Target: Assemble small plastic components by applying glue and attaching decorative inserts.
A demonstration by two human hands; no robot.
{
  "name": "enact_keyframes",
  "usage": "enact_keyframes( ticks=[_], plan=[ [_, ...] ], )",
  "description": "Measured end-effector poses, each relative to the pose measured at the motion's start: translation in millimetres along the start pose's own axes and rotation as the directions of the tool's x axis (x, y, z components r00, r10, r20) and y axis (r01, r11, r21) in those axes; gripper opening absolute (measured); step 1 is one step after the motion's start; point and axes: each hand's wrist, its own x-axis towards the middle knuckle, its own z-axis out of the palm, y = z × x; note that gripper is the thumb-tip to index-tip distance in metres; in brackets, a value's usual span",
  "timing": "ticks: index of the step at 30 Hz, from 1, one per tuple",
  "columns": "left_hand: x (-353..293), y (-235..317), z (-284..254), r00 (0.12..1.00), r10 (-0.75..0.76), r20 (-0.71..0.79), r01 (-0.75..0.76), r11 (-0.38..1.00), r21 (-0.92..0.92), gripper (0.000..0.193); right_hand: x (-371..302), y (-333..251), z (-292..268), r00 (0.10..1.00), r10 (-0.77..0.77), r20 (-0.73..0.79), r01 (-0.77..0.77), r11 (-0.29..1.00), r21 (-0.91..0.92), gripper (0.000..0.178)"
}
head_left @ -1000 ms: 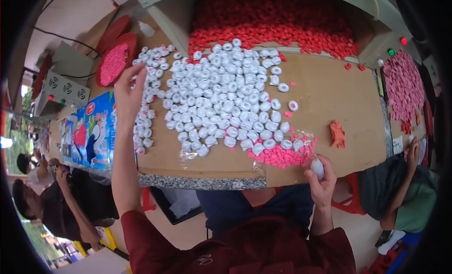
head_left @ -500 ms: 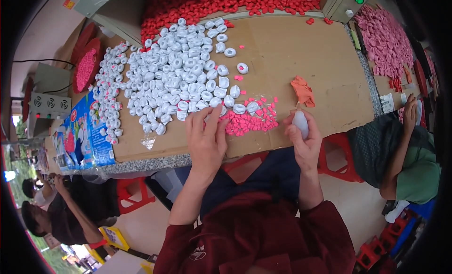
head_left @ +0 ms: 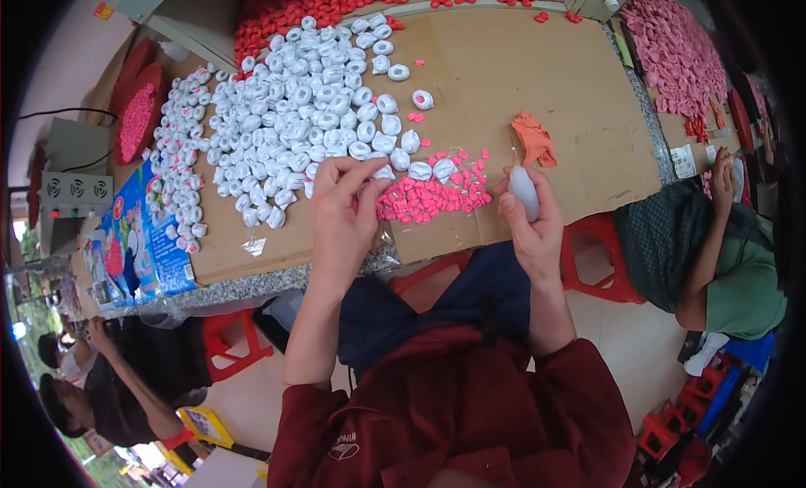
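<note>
In my right hand [head_left: 537, 228] is a small pale squeeze bottle [head_left: 524, 193], its narrow tip pointing away from me. My left hand [head_left: 342, 207] is closed in a pinch on a small white oval piece [head_left: 384, 172] at the near edge of a large heap of similar white pieces [head_left: 294, 110]. These have a dark oval mark or hollow on top. Between my hands lies a loose pile of small bright pink pieces [head_left: 428, 199]. A few white pieces sit against its far side, and one white piece [head_left: 422, 99] farther off bears a pink piece.
A crumpled orange cloth [head_left: 534, 140] lies beyond the bottle on the cardboard-covered table [head_left: 588, 77]. Red pieces [head_left: 336, 10] are heaped at the back. At the left stand a red bowl of pink pieces [head_left: 138, 123] and a blue printed sheet [head_left: 147, 245]. Co-workers sit on both sides.
My left hand has closed its fingers on a white piece at the heap's edge. The whole view has shifted slightly. My right hand still holds the bottle.
</note>
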Motion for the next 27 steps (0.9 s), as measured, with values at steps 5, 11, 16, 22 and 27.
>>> enact_keyframes(
  ticks=[5,11,16,22,27],
  plan=[
    [-1.8,3.6,-9.7,0.984,0.094,-0.152,-0.094,0.996,0.007,0.014,5.0,-3.2,2.3,1.0,-0.003,-0.024,0.003,1.0,-0.009,0.027],
    [-52.7,42.0,-4.1,0.98,0.168,0.106,-0.163,0.985,-0.061,0.011,8.4,0.0,0.3,0.999,0.004,-0.05,-0.004,1.0,0.0,0.025],
    [-155.4,-22.2,87.8,0.371,-0.472,0.799,-0.03,0.854,0.519,0.018,34.4,-13.0,-3.0,0.984,-0.142,0.107,0.149,0.987,-0.061,0.024],
    [-132.5,-91.0,150.0,-0.196,-0.271,0.942,0.102,0.95,0.295,0.037,25.3,1.9,-6.5,0.995,-0.011,0.102,0.017,0.998,-0.057,0.03],
    [-106.3,-89.5,138.7,-0.095,-0.245,0.965,0.143,0.956,0.257,0.04,13.6,9.4,-15.0,0.978,-0.018,0.207,0.036,0.996,-0.087,0.031]
  ],
)
